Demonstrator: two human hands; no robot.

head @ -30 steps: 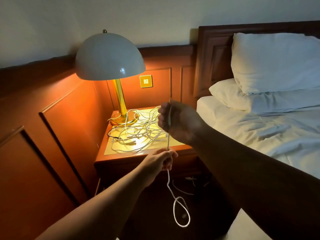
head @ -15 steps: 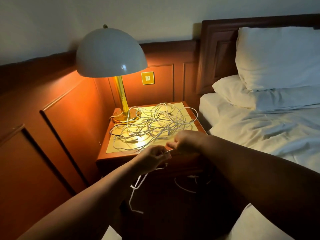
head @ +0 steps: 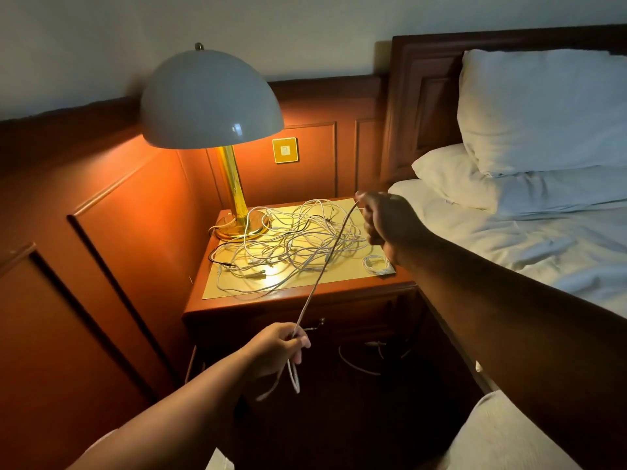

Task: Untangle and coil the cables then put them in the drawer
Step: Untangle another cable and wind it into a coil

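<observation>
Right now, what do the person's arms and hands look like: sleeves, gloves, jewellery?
Both forearms are bare up to the frame edge: no sleeves show. The left hand and right hand wear no gloves, and no watch, bracelet or ring is visible. The dim lamp light leaves the right arm mostly in shadow, so small details there cannot be made out.

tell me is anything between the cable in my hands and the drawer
Nothing visible blocks the way. The cable runs taut from the right hand down to the left hand, which is right in front of the drawer. But the drawer looks closed, so it must be opened first.
</observation>
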